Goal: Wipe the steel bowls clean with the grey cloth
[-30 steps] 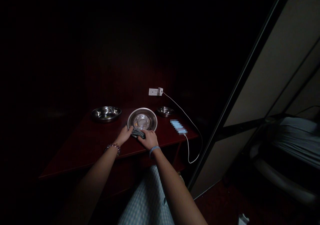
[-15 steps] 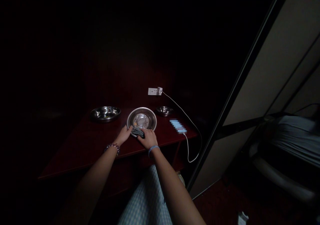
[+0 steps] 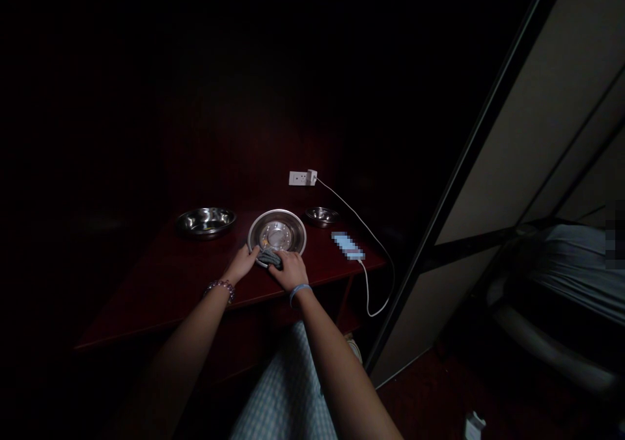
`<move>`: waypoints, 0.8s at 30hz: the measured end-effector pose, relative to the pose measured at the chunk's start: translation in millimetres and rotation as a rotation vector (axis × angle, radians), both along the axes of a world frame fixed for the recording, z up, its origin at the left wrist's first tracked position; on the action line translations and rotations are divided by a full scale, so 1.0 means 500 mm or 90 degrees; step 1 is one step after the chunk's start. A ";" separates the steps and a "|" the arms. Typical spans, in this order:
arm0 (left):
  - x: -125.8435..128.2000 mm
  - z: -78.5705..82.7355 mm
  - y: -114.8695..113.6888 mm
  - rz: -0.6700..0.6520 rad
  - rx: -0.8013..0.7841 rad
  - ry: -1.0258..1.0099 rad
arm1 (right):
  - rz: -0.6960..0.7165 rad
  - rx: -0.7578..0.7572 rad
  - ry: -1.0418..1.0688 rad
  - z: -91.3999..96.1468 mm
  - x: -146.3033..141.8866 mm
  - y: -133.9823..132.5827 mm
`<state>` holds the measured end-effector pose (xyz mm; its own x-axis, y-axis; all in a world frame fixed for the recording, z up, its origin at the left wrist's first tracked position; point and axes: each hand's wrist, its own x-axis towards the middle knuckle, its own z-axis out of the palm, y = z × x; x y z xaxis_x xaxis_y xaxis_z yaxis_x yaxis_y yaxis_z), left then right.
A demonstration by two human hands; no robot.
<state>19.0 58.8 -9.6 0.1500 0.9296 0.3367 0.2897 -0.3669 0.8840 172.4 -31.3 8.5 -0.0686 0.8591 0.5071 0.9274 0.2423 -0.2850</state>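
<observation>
A round steel bowl (image 3: 297, 233) stands tilted toward me on the dark red table (image 3: 205, 284). My left hand (image 3: 241, 264) grips its near left rim, thumb over the edge. A bunched grey cloth (image 3: 268, 258) lies against the near inside wall of the bowl. My right hand (image 3: 291, 271) is closed on the cloth at the near right, pressing it to the rim. Part of the cloth and the fingertips under it are hidden. Small orange and yellowish marks show at the bottom of the bowl.
Another steel bowl (image 3: 207, 222) stands at the left, a smaller steel dish (image 3: 321, 216) behind right. A phone (image 3: 347, 246) lies near the table's right end, its white cable (image 3: 364, 222) running to a wall socket (image 3: 297, 178). A pale panel (image 3: 469, 192) borders the right side.
</observation>
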 end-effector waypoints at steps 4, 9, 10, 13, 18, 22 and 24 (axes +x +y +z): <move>0.001 -0.001 0.000 -0.002 0.013 0.001 | -0.004 0.001 -0.003 0.001 0.000 0.001; -0.001 -0.005 0.003 -0.009 0.022 0.000 | -0.016 -0.008 0.005 0.006 0.001 0.001; -0.002 -0.006 0.004 -0.007 0.015 0.000 | -0.017 -0.009 0.009 0.007 0.001 0.000; -0.003 -0.007 0.006 -0.005 0.003 -0.001 | -0.023 -0.012 0.022 0.011 0.001 -0.003; -0.001 -0.004 0.003 -0.017 0.020 -0.018 | -0.035 -0.009 0.034 0.014 -0.001 -0.007; 0.001 -0.011 0.008 -0.017 0.031 -0.013 | -0.037 0.007 0.040 0.010 -0.002 -0.005; 0.002 -0.018 0.014 -0.015 0.021 -0.017 | -0.038 0.013 0.041 0.006 -0.001 -0.002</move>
<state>20.2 65.7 -18.7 0.1627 0.9141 0.3714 0.2561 -0.4026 0.8788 171.8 -32.3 11.6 0.0157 0.8501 0.5263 0.9204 0.1934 -0.3398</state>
